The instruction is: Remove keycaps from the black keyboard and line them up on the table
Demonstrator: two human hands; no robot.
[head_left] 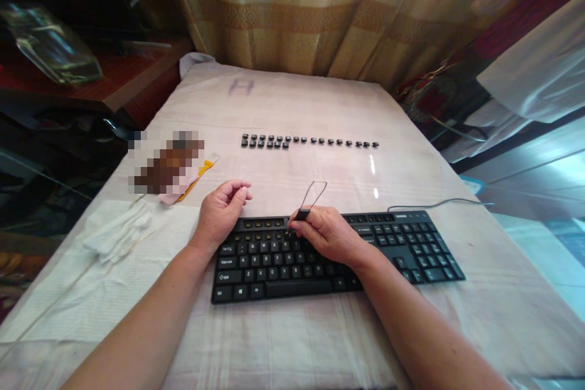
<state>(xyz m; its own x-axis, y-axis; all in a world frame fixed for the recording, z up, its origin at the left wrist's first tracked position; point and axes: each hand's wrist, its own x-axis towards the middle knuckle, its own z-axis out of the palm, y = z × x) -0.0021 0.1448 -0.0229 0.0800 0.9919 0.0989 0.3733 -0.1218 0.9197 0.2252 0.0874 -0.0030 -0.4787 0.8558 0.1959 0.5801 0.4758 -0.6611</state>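
A black computer keyboard [397, 256] lies before me on the sheet. Part of its number row and top row shows bare switches without keycaps. In my right hand [324, 231] is a wire keycap puller [303, 214], gripped by its black part, its thin wire loop pointing up and away. The fingertips of that hand are low over the number row; what lies right beneath them is hidden. My left hand [222, 210] rests by the keyboard's back left corner, fingers curled and thumb against them; whatever they may hold is hidden. Beyond the keyboard, removed keycaps [322, 141] stand in two rows.
A yellow-handled brush-like tool [196, 180] lies at left beside a blurred-out patch. Crumpled white tissue [119, 233] sits on a white paper towel [59, 311]. The keyboard's cable [439, 202] runs right. A wooden desk [137, 76] with a glass jar [57, 49] stands at left; a patterned curtain [292, 18] hangs behind.
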